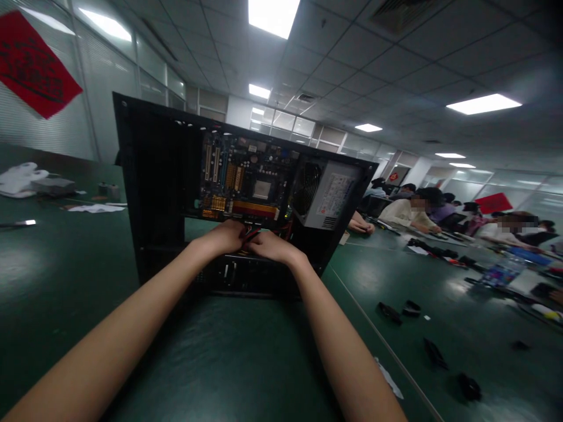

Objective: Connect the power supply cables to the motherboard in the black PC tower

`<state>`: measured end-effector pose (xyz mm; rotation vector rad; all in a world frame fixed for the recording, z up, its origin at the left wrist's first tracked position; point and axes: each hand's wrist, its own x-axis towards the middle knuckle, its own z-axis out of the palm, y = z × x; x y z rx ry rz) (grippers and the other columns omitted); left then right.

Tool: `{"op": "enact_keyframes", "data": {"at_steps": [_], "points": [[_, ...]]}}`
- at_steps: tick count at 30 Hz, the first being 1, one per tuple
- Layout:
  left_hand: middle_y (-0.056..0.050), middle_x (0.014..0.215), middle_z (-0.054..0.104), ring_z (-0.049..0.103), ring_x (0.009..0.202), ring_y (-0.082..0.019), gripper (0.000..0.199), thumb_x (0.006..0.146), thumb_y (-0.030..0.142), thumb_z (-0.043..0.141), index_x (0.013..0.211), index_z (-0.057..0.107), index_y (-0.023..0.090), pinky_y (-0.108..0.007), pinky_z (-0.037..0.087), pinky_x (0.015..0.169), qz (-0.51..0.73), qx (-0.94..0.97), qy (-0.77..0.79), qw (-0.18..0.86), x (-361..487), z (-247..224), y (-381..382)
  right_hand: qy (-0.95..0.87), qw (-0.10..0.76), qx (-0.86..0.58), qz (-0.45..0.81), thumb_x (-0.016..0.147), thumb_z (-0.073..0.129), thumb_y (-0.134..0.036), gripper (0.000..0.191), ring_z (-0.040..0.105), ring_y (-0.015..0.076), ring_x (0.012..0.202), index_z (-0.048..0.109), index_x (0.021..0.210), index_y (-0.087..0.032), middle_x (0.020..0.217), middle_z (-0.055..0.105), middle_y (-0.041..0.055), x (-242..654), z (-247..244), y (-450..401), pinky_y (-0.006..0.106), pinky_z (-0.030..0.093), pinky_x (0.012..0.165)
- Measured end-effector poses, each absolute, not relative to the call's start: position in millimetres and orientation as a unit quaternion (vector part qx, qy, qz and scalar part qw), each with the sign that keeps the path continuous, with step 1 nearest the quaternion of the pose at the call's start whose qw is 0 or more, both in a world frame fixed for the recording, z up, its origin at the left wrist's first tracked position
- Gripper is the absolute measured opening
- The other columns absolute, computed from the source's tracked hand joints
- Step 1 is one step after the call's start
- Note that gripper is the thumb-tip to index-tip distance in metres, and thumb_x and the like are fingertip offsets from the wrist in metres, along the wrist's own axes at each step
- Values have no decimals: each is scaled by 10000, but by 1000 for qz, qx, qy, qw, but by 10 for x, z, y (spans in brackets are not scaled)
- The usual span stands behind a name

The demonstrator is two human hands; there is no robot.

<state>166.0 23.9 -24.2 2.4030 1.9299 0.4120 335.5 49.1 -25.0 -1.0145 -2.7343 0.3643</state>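
An open black computer case stands on the green table, its inside facing me. Inside it are a motherboard with a square processor and, at the upper right, a silver power supply. My left hand and my right hand meet just below the motherboard's lower edge. Both have curled fingers around dark and red cables between them. The fingertips are partly hidden, and the cable ends are too small to make out.
The green table runs on both sides. White plastic bags and a grey block lie at the left. Several black parts are scattered at the right. Other people sit farther back; a nearby person's hand shows beside the case.
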Motion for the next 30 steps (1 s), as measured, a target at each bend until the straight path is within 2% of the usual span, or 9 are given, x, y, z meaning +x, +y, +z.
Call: {"op": "enact_keyframes", "data": {"at_steps": [7,20,25,30], "points": [[-143,1104,709,662,1001,-249,288,822,218,507,1032,692,147,-278,486,771,122,780,613,2,1725,-153,129,-915,165,-356,94,959,438,-210,287,642,181,860,716,927,-146,927,724,84,3359,-243,477,230,388,709],[-122,1104,717,661,1005,-241,303,825,243,518,1056,700,166,-269,480,796,130,783,608,5,1684,-214,206,-902,133,-392,120,979,409,-263,322,627,214,1039,703,1089,-191,1143,705,72,3358,-259,505,257,428,865],[-112,1096,718,657,1010,-232,292,850,253,490,1032,700,164,-265,471,799,123,783,610,-6,1687,-191,192,-903,118,-400,102,977,401,-281,339,633,215,1038,692,1127,-194,1153,703,76,3350,-228,481,258,438,846],[-106,1038,729,661,967,-231,266,855,254,496,982,711,161,-271,464,775,120,774,622,-9,1686,-198,211,-914,68,-395,64,963,391,-355,416,660,231,941,738,996,-130,1055,722,141,3355,-205,453,266,445,749]]}}
